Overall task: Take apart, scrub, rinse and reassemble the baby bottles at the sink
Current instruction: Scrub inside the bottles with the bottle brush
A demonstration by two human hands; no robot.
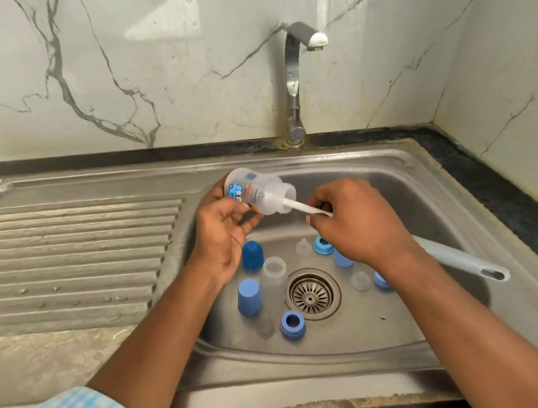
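Observation:
My left hand point(222, 236) holds a clear baby bottle point(252, 190) with a blue print, tilted on its side above the sink, mouth toward the right. My right hand point(350, 223) grips the white handle of a small brush point(299, 205) whose head is inside the bottle's mouth. On the sink floor lie a second clear bottle point(272, 272), a dark blue cap point(252, 256), a lighter blue cap point(249, 297), blue screw rings point(292, 323) point(321, 244) and clear teats point(303, 246) point(360, 280).
A long white bottle brush handle point(458, 258) rests against the sink's right wall. The drain strainer point(309, 294) is at the basin's middle. The tap point(295, 79) stands behind, off. The ribbed draining board point(61, 260) lies to the left.

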